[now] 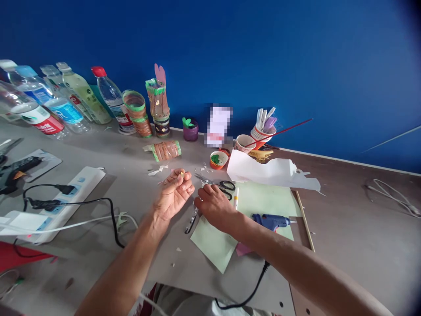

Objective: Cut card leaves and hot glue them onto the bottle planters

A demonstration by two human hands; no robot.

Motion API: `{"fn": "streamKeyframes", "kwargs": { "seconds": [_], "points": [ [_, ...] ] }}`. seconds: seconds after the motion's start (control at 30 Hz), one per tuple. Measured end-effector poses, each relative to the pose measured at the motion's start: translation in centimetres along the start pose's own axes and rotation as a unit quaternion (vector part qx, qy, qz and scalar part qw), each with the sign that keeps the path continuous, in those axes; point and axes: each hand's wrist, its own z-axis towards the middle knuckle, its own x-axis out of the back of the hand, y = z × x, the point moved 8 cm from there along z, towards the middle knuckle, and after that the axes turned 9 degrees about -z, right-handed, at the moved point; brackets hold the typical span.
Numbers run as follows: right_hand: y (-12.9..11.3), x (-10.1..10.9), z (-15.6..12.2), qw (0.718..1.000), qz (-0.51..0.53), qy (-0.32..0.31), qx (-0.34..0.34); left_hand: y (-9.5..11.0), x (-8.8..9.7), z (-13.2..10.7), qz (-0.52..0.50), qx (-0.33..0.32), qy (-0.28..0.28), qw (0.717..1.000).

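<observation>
My left hand (173,195) is raised over the table, with a small yellowish piece (182,174) pinched between thumb and fingertips. On the right, my right hand (215,206) is low over the table, its fingers curled downward. A slim clear-and-black tool (190,221), perhaps a pen or craft knife, has its upper end at these fingertips; the grip itself is hidden. Just beyond lie black-handled scissors (226,186), their blades pointing left. A white marker with a yellow band (236,198) lies beside my right hand, and pale green paper (213,248) is under it.
A blue glue gun (269,221) lies beneath my right forearm. Torn white paper (263,169), a paint cup (219,159) and a brown-wrapped tube (166,150) are farther back. Left are a power strip (70,197) with cables and several plastic bottles (112,94). A blue wall (329,79) closes the back.
</observation>
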Motion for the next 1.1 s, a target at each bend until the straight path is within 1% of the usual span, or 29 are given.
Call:
{"fn": "streamKeyframes", "kwargs": {
  "seconds": [0.13, 0.2, 0.23, 0.27, 0.3, 0.33, 0.37, 0.4, 0.43, 0.47, 0.5, 0.53, 0.57, 0.6, 0.63, 0.73, 0.77, 0.83, 0.93, 1.07, 1.1],
  "points": [
    [0.4, 0.4, -0.1, 0.999, -0.003, 0.024, 0.025, -0.1, 0.3, 0.0, -0.003, 0.007, -0.003, 1.0],
    [1.2, 1.4, -1.0, 0.998, 0.003, 0.053, 0.018, -0.1, 0.4, 0.0, -0.006, 0.01, -0.004, 1.0],
    [1.9, 2.2, -1.7, 0.997, 0.015, 0.08, 0.004, -0.1, 0.5, 0.1, -0.006, 0.011, -0.004, 1.0],
    [2.8, 3.5, -2.7, 0.99, 0.048, 0.131, -0.022, -0.1, 0.6, 0.1, -0.007, 0.012, -0.004, 1.0],
    [4.0, 4.9, -4.0, 0.975, 0.094, 0.193, -0.057, -0.2, 0.7, 0.1, -0.007, 0.013, -0.002, 1.0],
    [5.4, 6.2, -5.6, 0.95, 0.144, 0.256, -0.107, -0.4, 0.8, 0.1, -0.006, 0.017, 0.0, 1.0],
    [6.7, 7.0, -7.2, 0.918, 0.201, 0.301, -0.163, -0.7, 0.9, 0.1, -0.003, 0.022, 0.003, 1.0],
    [8.1, 7.5, -9.0, 0.873, 0.266, 0.342, -0.227, -1.0, 0.9, 0.1, 0.004, 0.03, 0.003, 1.0],
    [9.2, 7.5, -10.5, 0.815, 0.349, 0.37, -0.276, -1.5, 1.0, 0.1, 0.014, 0.042, 0.003, 0.999],
    [9.7, 6.8, -11.4, 0.752, 0.448, 0.376, -0.305, -2.1, 1.0, 0.0, 0.027, 0.055, 0.001, 0.998],
    [9.7, 6.1, -11.8, 0.695, 0.528, 0.374, -0.313, -2.6, 0.9, -0.1, 0.043, 0.069, 0.0, 0.997],
    [9.3, 5.4, -11.9, 0.65, 0.591, 0.367, -0.307, -3.2, 0.9, -0.3, 0.058, 0.084, -0.003, 0.995],
    [8.8, 4.8, -11.7, 0.62, 0.632, 0.36, -0.295, -3.8, 0.9, -0.4, 0.071, 0.098, -0.005, 0.993],
    [8.2, 4.3, -11.4, 0.604, 0.656, 0.356, -0.282, -4.3, 0.8, -0.5, 0.084, 0.111, -0.007, 0.99],
    [7.6, 3.8, -11.1, 0.595, 0.668, 0.355, -0.271, -4.7, 0.7, -0.7, 0.095, 0.121, -0.01, 0.988],
    [6.3, 2.5, -10.3, 0.588, 0.683, 0.35, -0.255, -5.4, 0.6, -0.9, 0.117, 0.14, -0.016, 0.983],
    [6.0, 2.2, -10.1, 0.592, 0.681, 0.348, -0.255, -5.5, 0.6, -0.9, 0.12, 0.141, -0.013, 0.983],
    [5.5, 2.1, -10.0, 0.61, 0.665, 0.347, -0.255, -5.4, 0.6, -0.9, 0.123, 0.14, -0.003, 0.982],
    [5.1, 2.6, -10.0, 0.65, 0.627, 0.356, -0.241, -5.4, 0.7, -0.9, 0.128, 0.139, 0.007, 0.982],
    [4.4, 3.3, -9.6, 0.737, 0.546, 0.334, -0.218, -5.7, 0.6, -1.1, 0.142, 0.159, 0.007, 0.977],
    [4.2, 3.5, -9.5, 0.753, 0.53, 0.329, -0.212, -5.9, 0.6, -1.1, 0.146, 0.163, 0.004, 0.976]
  ]
}}
